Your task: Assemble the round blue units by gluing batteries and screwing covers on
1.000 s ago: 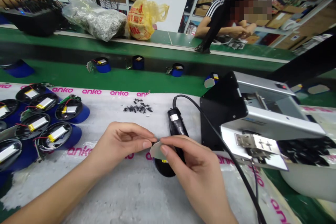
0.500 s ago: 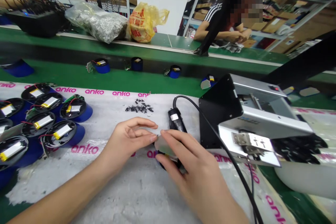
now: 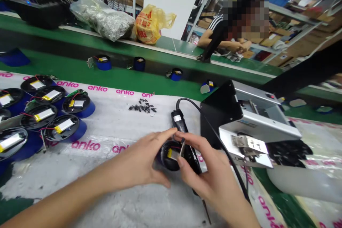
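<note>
A round black housing with a small yellow-ended battery inside lies on the white sheet in front of me. My left hand cups its left side, fingertips over its rim. My right hand holds a thin silvery disc edge-up over the housing's right side. A black corded tool lies just behind the housing, partly under my right hand.
Several blue-and-black housings with batteries sit at the left. A pile of tiny black parts lies behind. A grey machine stands at the right. More blue units ride the green conveyor; another person sits beyond it.
Both hands have come down around the black housing. The silvery disc, held flat between the fingertips before, now stands on edge at the housing's right side, and the housing's inside shows.
</note>
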### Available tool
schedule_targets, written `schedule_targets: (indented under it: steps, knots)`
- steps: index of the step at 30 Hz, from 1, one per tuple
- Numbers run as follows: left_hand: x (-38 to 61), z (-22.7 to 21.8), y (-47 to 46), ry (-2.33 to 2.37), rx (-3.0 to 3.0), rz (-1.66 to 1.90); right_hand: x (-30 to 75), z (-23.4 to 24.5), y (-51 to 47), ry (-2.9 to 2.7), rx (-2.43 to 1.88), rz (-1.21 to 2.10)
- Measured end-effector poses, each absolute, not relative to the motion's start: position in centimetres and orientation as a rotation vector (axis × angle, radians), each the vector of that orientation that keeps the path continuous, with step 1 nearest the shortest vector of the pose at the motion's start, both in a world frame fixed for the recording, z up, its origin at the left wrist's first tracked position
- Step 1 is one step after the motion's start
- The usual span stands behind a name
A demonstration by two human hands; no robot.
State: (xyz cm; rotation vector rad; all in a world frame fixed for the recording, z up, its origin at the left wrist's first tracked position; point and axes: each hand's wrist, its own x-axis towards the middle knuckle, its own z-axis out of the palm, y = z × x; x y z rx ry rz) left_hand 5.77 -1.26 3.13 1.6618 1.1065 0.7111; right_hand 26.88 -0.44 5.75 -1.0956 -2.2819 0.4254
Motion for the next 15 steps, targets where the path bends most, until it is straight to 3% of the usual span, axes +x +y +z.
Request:
schedule_targets:
  steps: [3,15]
  knots:
    - [7.0,2.4,-1.5,1.118,1.661,0.726,27.2,5.4,-1.6,-2.235,-1.085,0.319]
    - [6.7,2.3,-1.2,0.805,0.843,0.604,28.2,3.4,-4.1,-2.107,-1.245,0.516]
